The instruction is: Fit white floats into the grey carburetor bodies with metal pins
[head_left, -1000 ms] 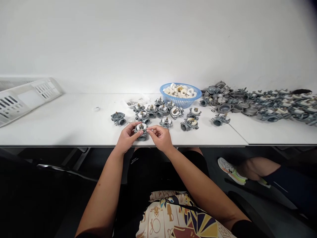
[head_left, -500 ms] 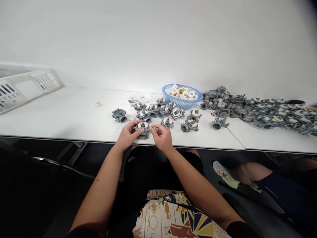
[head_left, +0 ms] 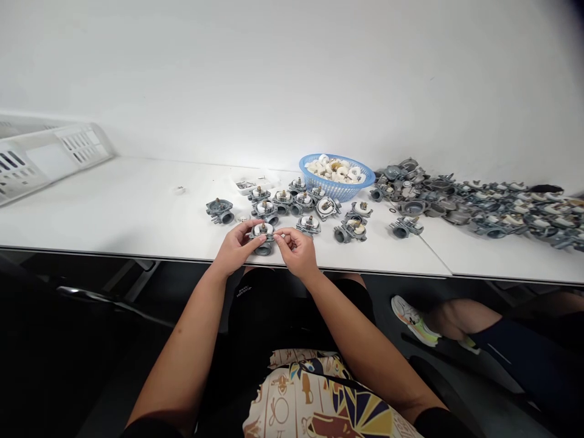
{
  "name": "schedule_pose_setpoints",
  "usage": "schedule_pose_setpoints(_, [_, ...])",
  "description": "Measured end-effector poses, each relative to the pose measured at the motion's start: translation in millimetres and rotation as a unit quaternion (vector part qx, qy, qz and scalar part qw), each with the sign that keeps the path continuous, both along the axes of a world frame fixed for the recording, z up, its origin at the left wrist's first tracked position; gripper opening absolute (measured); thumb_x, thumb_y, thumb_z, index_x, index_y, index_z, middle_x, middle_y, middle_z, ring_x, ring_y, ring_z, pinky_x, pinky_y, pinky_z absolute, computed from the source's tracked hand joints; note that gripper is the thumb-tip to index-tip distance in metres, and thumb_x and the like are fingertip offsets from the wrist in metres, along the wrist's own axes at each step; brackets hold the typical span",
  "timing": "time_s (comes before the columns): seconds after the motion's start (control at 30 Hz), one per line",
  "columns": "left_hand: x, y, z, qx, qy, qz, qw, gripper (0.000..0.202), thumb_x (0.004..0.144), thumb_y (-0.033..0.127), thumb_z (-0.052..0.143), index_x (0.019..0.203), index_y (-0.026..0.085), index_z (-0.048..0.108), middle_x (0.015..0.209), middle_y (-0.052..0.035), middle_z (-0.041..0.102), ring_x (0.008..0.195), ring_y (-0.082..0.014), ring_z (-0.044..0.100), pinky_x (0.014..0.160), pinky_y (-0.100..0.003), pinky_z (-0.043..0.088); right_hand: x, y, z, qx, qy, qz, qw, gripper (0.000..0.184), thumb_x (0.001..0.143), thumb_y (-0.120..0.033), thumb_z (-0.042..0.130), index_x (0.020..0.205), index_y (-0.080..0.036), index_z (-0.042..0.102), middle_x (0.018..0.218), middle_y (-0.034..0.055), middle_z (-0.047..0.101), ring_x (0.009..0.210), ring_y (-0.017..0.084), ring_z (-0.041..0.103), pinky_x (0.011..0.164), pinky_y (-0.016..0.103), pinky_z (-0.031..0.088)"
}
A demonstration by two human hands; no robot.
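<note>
My left hand (head_left: pixel 233 249) grips a grey metal carburetor body (head_left: pixel 263 238) with a white float on top, near the front edge of the white table (head_left: pixel 114 219). My right hand (head_left: pixel 297 250) pinches at the same part from the right, fingertips at its top edge. Whether a small piece sits between those fingertips is too small to tell. Just behind stand several more carburetor bodies (head_left: pixel 305 207) with white floats.
A blue basket (head_left: pixel 337 174) of white floats stands behind the cluster. A long pile of grey castings (head_left: pixel 479 198) runs along the right. A small white tray (head_left: pixel 253 180) and a white crate (head_left: pixel 43 159) lie to the left. Another person's leg and shoe (head_left: pixel 413 319) show under the table.
Both hands stay on the same carburetor body. The view has shifted slightly; the fingers of the right hand have moved a little along the part's top.
</note>
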State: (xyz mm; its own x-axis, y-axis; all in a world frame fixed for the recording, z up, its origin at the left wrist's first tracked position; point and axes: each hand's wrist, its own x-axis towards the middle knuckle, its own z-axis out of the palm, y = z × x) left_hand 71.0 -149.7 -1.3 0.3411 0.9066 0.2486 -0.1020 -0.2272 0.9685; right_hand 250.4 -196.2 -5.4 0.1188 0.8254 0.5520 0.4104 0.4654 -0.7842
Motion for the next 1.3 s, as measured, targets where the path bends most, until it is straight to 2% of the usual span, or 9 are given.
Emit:
schedule_pose_setpoints(0.17, [-0.7, 0.6, 0.8, 0.012, 0.005, -0.005, 1.000, 0.050, 0.081, 0.040, 0.078, 0.125, 0.020, 0.067, 0.118, -0.0083, 0.068, 0.104, -0.0225, 0.065, 0.091, -0.035, 0.054, -1.5, -2.9, -0.9, 0.032, -0.029, -0.018, 0.999, 0.024, 0.094, -0.038, 0.061, 0.095, -0.018, 0.074, 0.058, -0.0048, 0.046, 0.050, 0.009, 0.042, 0.054, 0.023, 0.039])
schedule_pose_setpoints(0.3, [-1.8, 1.9, -1.4, 0.024, 0.014, 0.000, 1.000, 0.050, 0.081, 0.041, 0.078, 0.126, 0.021, 0.067, 0.121, -0.0086, 0.067, 0.105, -0.0228, 0.064, 0.093, -0.036, 0.054, -2.3, -4.3, -0.8, 0.027, -0.046, -0.026, 0.998, 0.026, 0.095, -0.039, 0.059, 0.096, -0.018, 0.074, 0.058, -0.0045, 0.047, 0.050, 0.010, 0.043, 0.055, 0.023, 0.040])
schedule_pose_setpoints(0.63, [-3.5, 1.9, -1.2, 0.015, 0.009, -0.007, 1.000, 0.051, 0.081, 0.040, 0.079, 0.126, 0.021, 0.067, 0.122, -0.0085, 0.067, 0.105, -0.0227, 0.064, 0.093, -0.035, 0.053, -1.6, -1.2, 0.9, 0.010, -0.015, -0.003, 1.000, 0.027, 0.093, -0.041, 0.061, 0.092, -0.018, 0.075, 0.056, -0.0044, 0.046, 0.050, 0.010, 0.042, 0.052, 0.023, 0.039])
schedule_pose_setpoints(0.93, [-2.0, -0.4, 2.3, 0.003, 0.003, -0.006, 1.000, 0.050, 0.080, 0.040, 0.079, 0.125, 0.020, 0.067, 0.120, -0.0077, 0.068, 0.102, -0.0217, 0.066, 0.090, -0.033, 0.054, -6.8, -1.5, 1.8, 0.027, -0.023, -0.013, 0.999, 0.026, 0.093, -0.040, 0.060, 0.090, -0.018, 0.073, 0.056, -0.0042, 0.046, 0.050, 0.010, 0.042, 0.054, 0.024, 0.040])
schedule_pose_setpoints(1.1, [-2.1, -0.9, 3.7, -0.019, -0.008, -0.009, 1.000, 0.052, 0.079, 0.041, 0.080, 0.124, 0.020, 0.066, 0.114, -0.0066, 0.069, 0.095, -0.0197, 0.067, 0.086, -0.033, 0.055, -8.7, -1.1, 5.7, 0.017, 0.004, 0.009, 1.000, 0.026, 0.092, -0.039, 0.062, 0.091, -0.017, 0.075, 0.054, -0.0050, 0.044, 0.049, 0.010, 0.039, 0.053, 0.024, 0.038])
schedule_pose_setpoints(1.3, [-2.9, -0.4, 5.4, -0.028, -0.019, -0.015, 0.999, 0.054, 0.076, 0.040, 0.083, 0.123, 0.019, 0.067, 0.115, -0.0072, 0.070, 0.096, -0.0214, 0.068, 0.088, -0.036, 0.057, -7.4, 1.6, 5.6, -0.005, 0.074, 0.014, 0.997, 0.023, 0.085, -0.039, 0.071, 0.086, -0.016, 0.076, 0.056, -0.0046, 0.045, 0.051, 0.009, 0.038, 0.050, 0.024, 0.035])
